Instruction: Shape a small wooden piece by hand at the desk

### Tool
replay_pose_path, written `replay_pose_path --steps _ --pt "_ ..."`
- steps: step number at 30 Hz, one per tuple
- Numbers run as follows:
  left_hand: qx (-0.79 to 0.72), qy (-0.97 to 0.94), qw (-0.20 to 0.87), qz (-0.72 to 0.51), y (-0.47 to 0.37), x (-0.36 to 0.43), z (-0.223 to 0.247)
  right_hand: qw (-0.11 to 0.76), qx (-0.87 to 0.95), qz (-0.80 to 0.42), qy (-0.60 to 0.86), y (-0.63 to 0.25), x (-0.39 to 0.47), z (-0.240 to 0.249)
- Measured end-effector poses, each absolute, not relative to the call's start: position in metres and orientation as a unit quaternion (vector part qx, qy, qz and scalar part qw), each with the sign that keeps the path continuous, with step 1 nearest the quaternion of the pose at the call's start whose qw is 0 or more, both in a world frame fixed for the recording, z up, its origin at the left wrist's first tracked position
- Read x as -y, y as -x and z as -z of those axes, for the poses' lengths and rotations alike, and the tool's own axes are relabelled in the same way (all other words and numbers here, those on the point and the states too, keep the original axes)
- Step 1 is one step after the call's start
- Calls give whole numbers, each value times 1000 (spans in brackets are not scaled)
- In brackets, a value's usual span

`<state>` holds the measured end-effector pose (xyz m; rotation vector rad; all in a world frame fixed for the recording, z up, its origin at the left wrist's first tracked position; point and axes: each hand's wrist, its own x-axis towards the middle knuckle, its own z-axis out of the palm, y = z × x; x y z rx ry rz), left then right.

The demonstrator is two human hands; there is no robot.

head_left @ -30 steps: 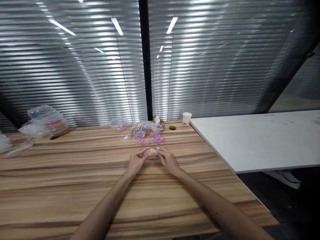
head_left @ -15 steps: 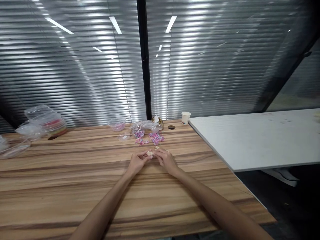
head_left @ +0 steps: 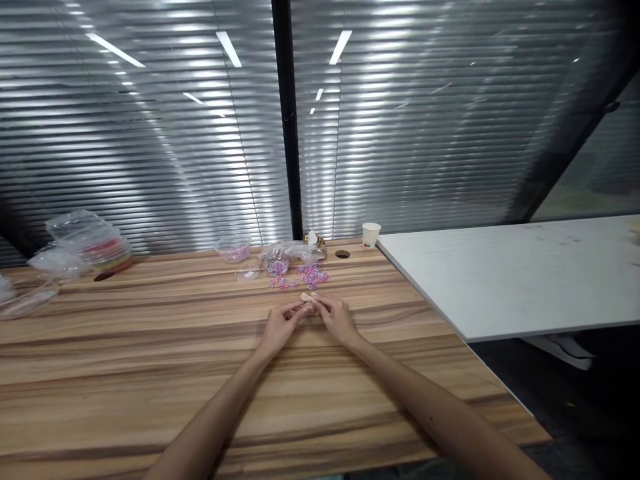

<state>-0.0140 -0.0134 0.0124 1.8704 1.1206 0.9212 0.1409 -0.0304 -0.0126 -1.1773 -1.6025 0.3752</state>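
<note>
A small, pale cream piece (head_left: 307,297) sits at the fingertips of both hands, low over the wooden table; its exact kind is too small to make out. My left hand (head_left: 280,325) pinches it from the left, fingers closed. From the right, my right hand (head_left: 337,320) closes thumb and fingers on the same piece, the fingertips of the two hands meeting. Just beyond them lies a loose pile of small pink, blue and purple bits (head_left: 313,275). Left of that pile is a smaller scatter of the same bits (head_left: 284,283).
Behind the piles stand a clear tub (head_left: 234,249) with pink bits, a round clear lid (head_left: 247,273) and crumpled plastic bags (head_left: 297,250). A paper cup (head_left: 371,235) is by the white table (head_left: 510,287). Stacked coloured containers (head_left: 107,250) stand at far left, near blinds.
The cream piece has turned and now points up and away from between my fingertips. My right hand has shifted its grip, its fingers bending closer to the left hand.
</note>
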Motion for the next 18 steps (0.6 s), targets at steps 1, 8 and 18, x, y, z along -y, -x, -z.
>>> replay_pose_path --steps 1,8,18 --pt "-442 -738 356 -366 13 14 -12 537 659 -176 496 -141 30 13" --pt "-332 -819 240 -402 13 19 -16 571 599 -259 498 -136 26 18" --pt "-214 -884 198 -367 13 27 -22 570 605 -249 497 -137 26 16"
